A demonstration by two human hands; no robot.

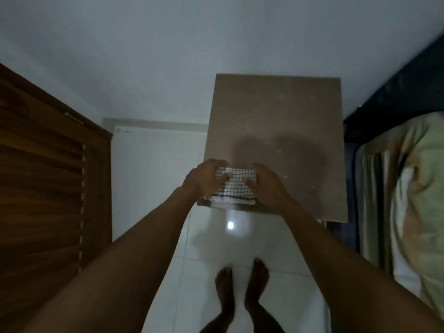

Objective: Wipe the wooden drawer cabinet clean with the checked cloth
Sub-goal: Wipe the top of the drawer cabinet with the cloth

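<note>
Cabinet top (283, 111), checked cloth (236, 187), tiled floor (153, 169)

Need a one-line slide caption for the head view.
Both hands, left and right, press a folded checked cloth at the cabinet top's near edge.

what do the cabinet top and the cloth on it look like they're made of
Brown square cabinet top: likely wood or wood-look laminate, matte, with faint grain and pale specks. White black-checked cloth: soft woven fabric, folded, with a fluffy edge, both hands on it.
</note>
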